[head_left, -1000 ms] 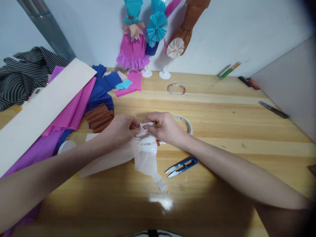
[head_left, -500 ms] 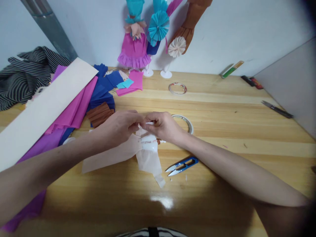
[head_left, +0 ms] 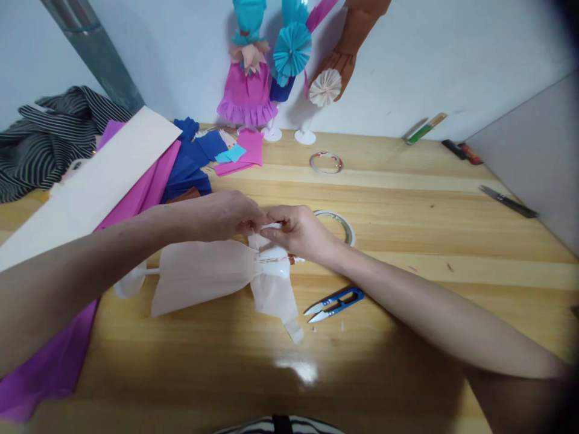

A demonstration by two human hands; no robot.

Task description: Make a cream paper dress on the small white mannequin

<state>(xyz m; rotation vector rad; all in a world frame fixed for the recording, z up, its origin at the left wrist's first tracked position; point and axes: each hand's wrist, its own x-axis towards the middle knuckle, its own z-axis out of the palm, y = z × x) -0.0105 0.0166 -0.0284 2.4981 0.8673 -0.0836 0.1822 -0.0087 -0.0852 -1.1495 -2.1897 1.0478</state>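
Observation:
A small dress form in pale crepe paper lies on its side on the table, its clear round base pointing left. White shows at its bodice, where a pale paper piece hangs loose toward me. My right hand pinches the upper edge of the pale paper at the bodice's far side. Fingertips of my left hand are closed and meet the right ones there; what they grip is hidden. Blue thread snips lie just below my right wrist.
A white tape roll sits behind my right hand, a smaller roll farther back. Dressed forms, one with a pink skirt, stand by the wall. Coloured crepe paper and a pale board lie left; black snips right.
My left forearm and hand have risen slightly and turned, uncovering more of the pale skirt and the clear base. The right hand has barely moved.

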